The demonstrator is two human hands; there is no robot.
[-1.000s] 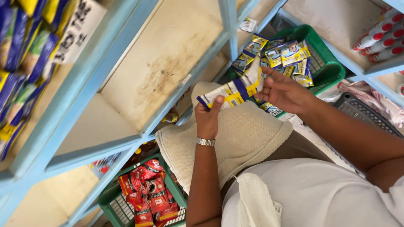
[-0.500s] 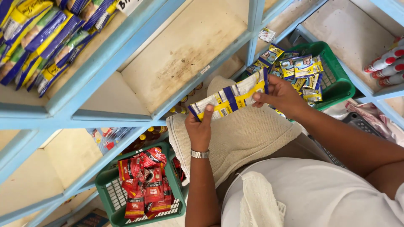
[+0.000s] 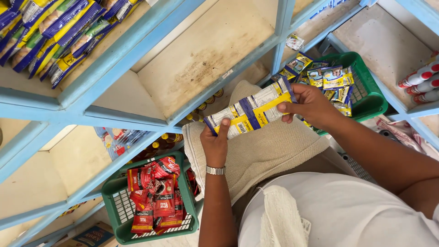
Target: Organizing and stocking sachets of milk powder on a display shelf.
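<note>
I hold a stack of long yellow, blue and white snack packets (image 3: 250, 111) level in front of a blue shelf. My left hand (image 3: 216, 144), with a metal watch at the wrist, grips the stack's left end. My right hand (image 3: 312, 106) pinches its right end. Behind my right hand a green basket (image 3: 369, 101) holds several more packets of the same kind. A beige cloth (image 3: 265, 151) lies over my lap below the stack.
The blue shelf frame (image 3: 137, 45) has a bare, stained board (image 3: 206, 59) just above the stack. More yellow and blue packets (image 3: 55, 36) fill the upper left shelf. A second green basket (image 3: 120, 215) of red sachets sits lower left. Red-and-white tubes (image 3: 420, 82) lie far right.
The stack has tilted flatter and shifted slightly right and down in view as my head moved. Both hands keep their grip on its ends.
</note>
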